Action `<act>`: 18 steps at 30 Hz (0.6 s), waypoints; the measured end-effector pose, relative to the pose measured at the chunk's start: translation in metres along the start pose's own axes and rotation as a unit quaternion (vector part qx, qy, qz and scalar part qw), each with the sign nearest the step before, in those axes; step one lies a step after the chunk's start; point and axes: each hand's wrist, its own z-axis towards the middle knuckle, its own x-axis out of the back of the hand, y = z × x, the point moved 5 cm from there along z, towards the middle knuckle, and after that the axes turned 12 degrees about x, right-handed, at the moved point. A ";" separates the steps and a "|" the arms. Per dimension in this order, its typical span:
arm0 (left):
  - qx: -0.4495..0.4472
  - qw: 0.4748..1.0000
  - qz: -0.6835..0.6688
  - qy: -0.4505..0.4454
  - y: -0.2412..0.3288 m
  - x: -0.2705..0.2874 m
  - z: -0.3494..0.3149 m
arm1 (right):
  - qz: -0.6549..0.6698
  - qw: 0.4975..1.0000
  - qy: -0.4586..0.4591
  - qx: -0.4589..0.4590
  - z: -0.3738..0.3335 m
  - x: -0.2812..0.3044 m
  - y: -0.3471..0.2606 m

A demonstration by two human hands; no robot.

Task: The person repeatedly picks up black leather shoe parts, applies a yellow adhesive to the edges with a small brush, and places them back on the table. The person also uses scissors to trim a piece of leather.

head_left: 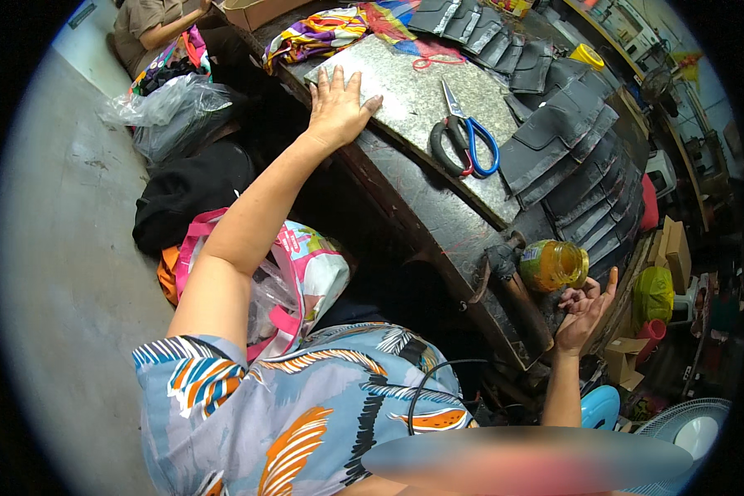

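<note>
My left hand (339, 109) lies flat with spread fingers at the left edge of a speckled grey slab (388, 74) on the workbench. Nothing is in it. My right hand (585, 318) is raised beside an open glass jar (552, 264) of yellow-orange paste. One finger stretches up with an orange smear on its tip, while the others are partly curled; I see nothing held. Scissors (465, 140) with one black and one blue handle rest on the slab. Overlapping black flat pieces (554, 145) with flaps run in rows along its right side.
A hammer (521, 298) lies by the bench's near edge, next to the jar. Patterned cloth (318, 37) sits at the far left corner. Bags (302, 273) stand on the floor at left, near another person (153, 25). A fan (690, 438) is at lower right.
</note>
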 end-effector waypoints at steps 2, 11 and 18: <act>-0.013 1.000 0.004 -0.006 -0.004 -0.003 0.008 | 0.009 1.000 0.001 -0.010 0.000 0.001 0.002; -0.107 0.994 0.000 -0.018 0.091 0.033 -0.023 | 0.006 1.000 0.018 -0.008 -0.001 0.004 0.004; -0.133 0.988 -0.009 -0.074 0.161 0.019 -0.051 | 0.002 1.000 -0.002 -0.004 0.001 0.005 0.004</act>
